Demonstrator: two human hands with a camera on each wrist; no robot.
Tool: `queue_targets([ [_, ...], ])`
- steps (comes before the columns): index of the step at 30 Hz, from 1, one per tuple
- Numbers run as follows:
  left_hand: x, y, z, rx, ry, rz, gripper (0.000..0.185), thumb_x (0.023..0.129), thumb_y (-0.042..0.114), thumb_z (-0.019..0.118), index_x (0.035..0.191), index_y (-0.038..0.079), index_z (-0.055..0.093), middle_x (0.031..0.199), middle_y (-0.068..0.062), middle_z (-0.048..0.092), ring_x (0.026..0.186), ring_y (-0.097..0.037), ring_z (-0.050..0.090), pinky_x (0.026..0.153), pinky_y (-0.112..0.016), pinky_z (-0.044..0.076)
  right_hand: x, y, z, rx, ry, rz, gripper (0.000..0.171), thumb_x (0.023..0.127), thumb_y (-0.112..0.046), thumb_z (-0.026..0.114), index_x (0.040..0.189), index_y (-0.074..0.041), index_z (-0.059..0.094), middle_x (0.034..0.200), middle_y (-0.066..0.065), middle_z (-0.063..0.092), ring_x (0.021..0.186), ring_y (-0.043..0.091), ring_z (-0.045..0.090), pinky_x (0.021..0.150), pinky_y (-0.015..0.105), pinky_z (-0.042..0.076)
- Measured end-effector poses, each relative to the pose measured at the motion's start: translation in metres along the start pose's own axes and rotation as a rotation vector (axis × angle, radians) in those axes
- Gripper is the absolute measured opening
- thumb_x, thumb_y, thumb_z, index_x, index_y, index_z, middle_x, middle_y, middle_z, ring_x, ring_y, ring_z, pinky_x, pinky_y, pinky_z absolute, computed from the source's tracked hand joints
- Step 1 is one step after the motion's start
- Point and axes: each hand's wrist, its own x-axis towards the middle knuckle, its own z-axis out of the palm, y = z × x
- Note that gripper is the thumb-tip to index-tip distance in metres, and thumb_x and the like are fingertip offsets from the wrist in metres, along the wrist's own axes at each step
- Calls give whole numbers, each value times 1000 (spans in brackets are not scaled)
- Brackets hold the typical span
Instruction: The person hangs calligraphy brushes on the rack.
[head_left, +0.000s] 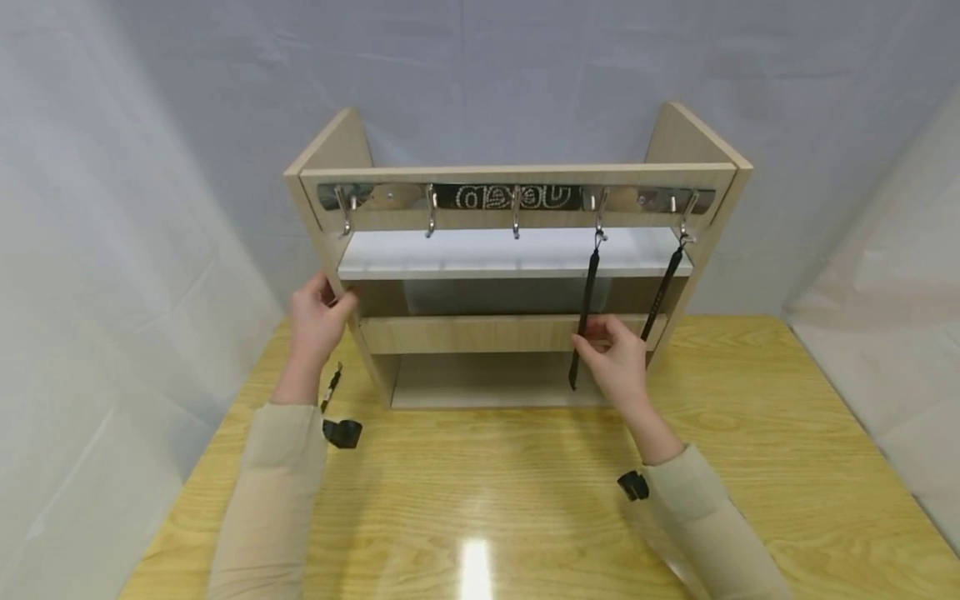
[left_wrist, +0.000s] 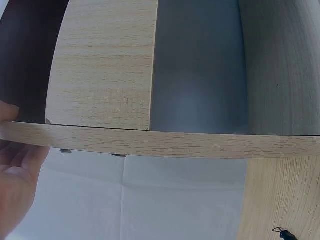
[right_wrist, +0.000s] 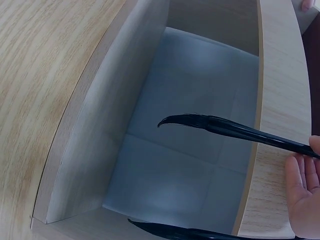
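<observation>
The right hand (head_left: 617, 358) pinches the lower part of a black brush (head_left: 591, 283) between thumb and fingers, its bristle tip pointing down. That brush hangs by its loop from the fourth hook from the left (head_left: 601, 212), toward the right end of the metal rail (head_left: 480, 197) along the top front edge of a wooden rack (head_left: 472, 335). A second brush (head_left: 663, 287) hangs from the last hook, near the rack's right edge; its lower part passes behind the right hand, which hides it in the head view. The left hand (head_left: 315, 321) grips the front edge of the rack's left side panel, thumb inside, fingers outside. A loose black piece with a loop (head_left: 330, 390) lies on the table (head_left: 480, 483) near its left edge, beside the rack's lower left corner; the left cuff (head_left: 283, 433) comes close, and its far end cannot be made out. The rack stands toward the table's back edge, before a pale sheet (head_left: 510, 83).
</observation>
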Motion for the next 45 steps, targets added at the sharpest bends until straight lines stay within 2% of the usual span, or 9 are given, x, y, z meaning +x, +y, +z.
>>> queue_targets([
  [6,1,-1,0,3,7,1,34,82,1,52,115,-5,53,104,-23,56,100,-29,54,80,-34,48,0,0,0,-5,1,5,18,77,-6,67,90,4,59,85,15,62,80,23,60,63,16,48],
  [11,1,-2,0,7,3,6,34,82,1,52,116,-5,52,106,-23,56,100,-27,54,81,-34,48,-1,-8,-1,-3,5,12,18,77,-3,66,91,6,58,86,18,62,80,25,60,65,28,51],
  [20,-1,1,0,11,3,18,32,82,1,52,114,-6,53,104,-23,57,98,-27,55,79,-32,48,-6,-38,-5,-5,6,4,16,76,5,64,90,11,57,85,22,60,79,30,59,65,32,51],
  [24,0,1,0,12,2,19,32,82,1,53,113,-6,53,105,-23,57,99,-28,55,80,-35,48,-7,-39,-6,-7,3,9,17,77,4,64,91,11,57,86,23,60,80,30,59,66,31,51],
  [28,-1,2,0,20,5,13,32,83,3,53,113,-5,54,105,-24,57,99,-28,55,79,-32,48,-8,-37,-7,-9,6,1,18,77,4,64,92,11,57,86,23,60,80,31,59,67,36,51],
  [31,-1,2,0,20,11,16,31,82,3,53,113,-5,54,104,-24,57,99,-28,55,78,-31,49,-9,-36,-7,-11,6,-5,18,77,3,64,91,10,58,86,22,60,80,31,60,67,32,51],
  [38,0,1,0,-2,10,28,32,81,-1,53,113,-6,54,105,-23,57,99,-28,55,80,-34,48,-10,-37,-9,17,-1,19,17,77,3,64,91,11,58,89,22,60,83,31,59,66,12,46],
  [45,1,-2,0,-8,6,19,33,81,0,53,113,-6,54,107,-24,56,101,-29,54,82,-36,47,-11,-30,-12,61,12,21,18,76,5,64,92,12,56,90,24,60,85,33,58,67,12,47],
])
